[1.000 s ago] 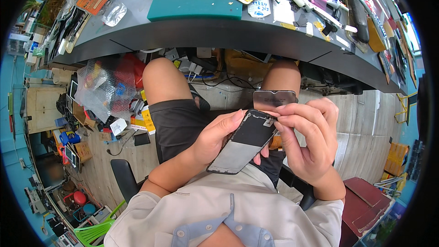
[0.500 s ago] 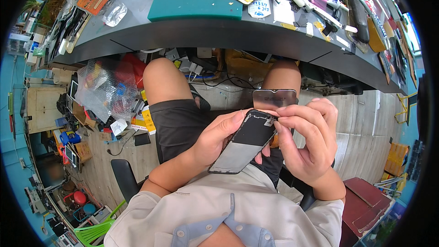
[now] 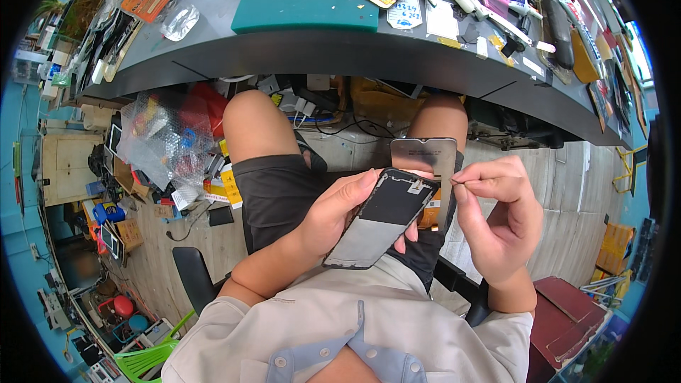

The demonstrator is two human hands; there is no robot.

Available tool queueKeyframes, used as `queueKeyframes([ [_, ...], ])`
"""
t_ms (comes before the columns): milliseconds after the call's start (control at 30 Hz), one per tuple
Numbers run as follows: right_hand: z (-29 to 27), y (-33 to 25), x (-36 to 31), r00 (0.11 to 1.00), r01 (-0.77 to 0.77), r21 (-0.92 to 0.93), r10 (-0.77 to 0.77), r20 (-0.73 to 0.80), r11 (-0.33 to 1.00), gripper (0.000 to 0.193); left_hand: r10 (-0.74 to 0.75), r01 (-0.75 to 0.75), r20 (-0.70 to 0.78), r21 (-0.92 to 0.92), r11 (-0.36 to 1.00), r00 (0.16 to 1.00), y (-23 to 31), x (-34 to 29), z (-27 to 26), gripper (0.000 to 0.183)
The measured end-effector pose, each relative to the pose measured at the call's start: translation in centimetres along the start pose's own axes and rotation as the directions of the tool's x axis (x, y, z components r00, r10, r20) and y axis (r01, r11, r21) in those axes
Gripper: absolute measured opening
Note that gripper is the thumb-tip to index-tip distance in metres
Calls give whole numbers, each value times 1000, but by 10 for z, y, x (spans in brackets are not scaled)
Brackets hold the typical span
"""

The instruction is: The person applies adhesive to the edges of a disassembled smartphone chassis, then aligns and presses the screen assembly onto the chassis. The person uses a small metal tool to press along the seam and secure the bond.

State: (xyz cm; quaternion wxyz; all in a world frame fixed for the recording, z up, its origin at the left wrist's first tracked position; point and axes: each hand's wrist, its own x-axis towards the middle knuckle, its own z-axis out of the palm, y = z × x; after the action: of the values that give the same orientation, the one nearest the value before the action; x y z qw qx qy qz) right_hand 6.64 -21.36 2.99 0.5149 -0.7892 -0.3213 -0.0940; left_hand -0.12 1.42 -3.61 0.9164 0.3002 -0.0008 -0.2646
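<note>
My left hand (image 3: 330,213) is closed round a black phone frame (image 3: 386,202), tilted over my lap, with a grey panel across its lower half. Behind the frame, a shiny phone screen panel (image 3: 425,150) sticks out at the top and right, an orange flex part showing low on it. My left fingertips reach round beneath; how they grip the panel is hidden. To the right of the frame and apart from it, my right hand (image 3: 500,216) is closed in a pinch. A tiny dark bit shows at its fingertips, too small to name.
Ahead stands a grey workbench (image 3: 298,64) with a green mat (image 3: 305,10), tools, tubes and phone parts. Under it at left lie bubble wrap (image 3: 167,138) and boxes. Chair armrests (image 3: 191,269) flank me. A dark red box (image 3: 567,319) stands at the lower right.
My right hand has moved right, off the frame's top corner, its fingertips pinched together. More of the screen panel now shows beside the frame. My left hand has hardly moved.
</note>
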Motion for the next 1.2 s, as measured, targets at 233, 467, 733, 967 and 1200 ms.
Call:
queueKeyframes([
  [233,-9,-10,15,995,50,-161,-34,98,986,31,-11,11,-30,8,1000,999,2,2,4,85],
  [467,-9,-5,12,996,12,-91,-4,92,996,24,-15,16,-26,23,1000,1000,-1,3,1,85],
  [733,-10,-6,3,965,-263,283,250,83,922,19,-27,28,-38,34,999,999,1,3,4,86],
  [967,-9,-5,4,941,-334,490,317,121,805,16,-32,33,-40,31,999,999,1,2,3,84],
  [1200,-8,7,3,983,-182,364,175,53,913,21,-34,34,-43,2,999,999,0,3,4,83],
])
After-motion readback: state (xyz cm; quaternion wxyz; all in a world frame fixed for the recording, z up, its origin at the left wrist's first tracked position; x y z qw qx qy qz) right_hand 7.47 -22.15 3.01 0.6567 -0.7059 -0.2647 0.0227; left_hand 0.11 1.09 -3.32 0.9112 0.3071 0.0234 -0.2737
